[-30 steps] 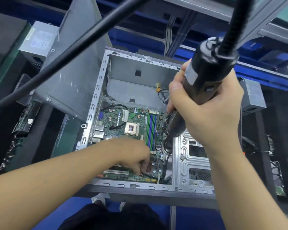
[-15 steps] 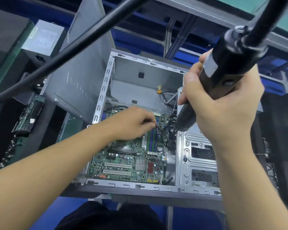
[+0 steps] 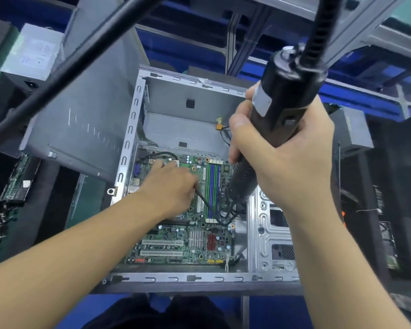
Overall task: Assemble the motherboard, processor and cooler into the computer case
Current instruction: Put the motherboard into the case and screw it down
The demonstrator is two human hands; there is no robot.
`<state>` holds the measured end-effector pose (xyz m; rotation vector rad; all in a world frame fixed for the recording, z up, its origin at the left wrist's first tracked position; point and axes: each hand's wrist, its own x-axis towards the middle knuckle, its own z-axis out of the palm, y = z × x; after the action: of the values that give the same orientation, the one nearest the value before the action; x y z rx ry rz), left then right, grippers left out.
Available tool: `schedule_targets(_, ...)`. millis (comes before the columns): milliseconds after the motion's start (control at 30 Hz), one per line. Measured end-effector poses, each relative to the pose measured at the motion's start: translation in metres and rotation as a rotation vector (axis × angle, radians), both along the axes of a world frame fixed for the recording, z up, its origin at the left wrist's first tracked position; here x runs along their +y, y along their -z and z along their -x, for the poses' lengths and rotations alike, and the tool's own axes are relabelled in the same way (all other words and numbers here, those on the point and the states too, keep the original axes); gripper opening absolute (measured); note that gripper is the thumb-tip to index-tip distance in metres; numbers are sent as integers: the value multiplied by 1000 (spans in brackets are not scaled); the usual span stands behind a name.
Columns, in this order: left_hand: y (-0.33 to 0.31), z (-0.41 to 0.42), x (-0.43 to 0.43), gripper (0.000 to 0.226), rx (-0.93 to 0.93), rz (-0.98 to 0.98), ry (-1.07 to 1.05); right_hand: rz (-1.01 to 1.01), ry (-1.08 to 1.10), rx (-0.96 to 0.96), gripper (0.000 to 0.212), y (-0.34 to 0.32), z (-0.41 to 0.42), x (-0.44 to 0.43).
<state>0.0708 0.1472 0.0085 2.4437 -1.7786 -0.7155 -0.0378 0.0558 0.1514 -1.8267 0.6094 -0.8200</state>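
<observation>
Blue workbench under open case (image 3: 128,129): left hand (image 3: 173,186) pinching black cable (image 3: 208,206) across motherboard (image 3: 176,243), right hand (image 3: 287,160) fisted round electric screwdriver (image 3: 280,98); best clear cable first, then seat bit squarely.

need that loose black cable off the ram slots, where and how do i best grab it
Grip the black cable on its bare mid-run where it crosses the memory slots, pinching it from above and the left, beside the left hand. That stretch lies exposed and slanted; its lower end tangles by the electric screwdriver that the right hand holds.
</observation>
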Motion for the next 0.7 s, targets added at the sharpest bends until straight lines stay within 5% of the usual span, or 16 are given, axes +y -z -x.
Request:
schedule_targets(200, -4, -2, -5, 16, -303, 237, -178, 43, 3, 7, 21, -1, 8, -5)
schedule_targets(400, 2, 0, -1, 27, -162, 88, -69, 76, 9, -19, 22, -3, 10, -6)
schedule_targets(700, -10, -4, 4, 24, -110, 159, -159, 60, -23, -49, 25, -10, 9, -2)
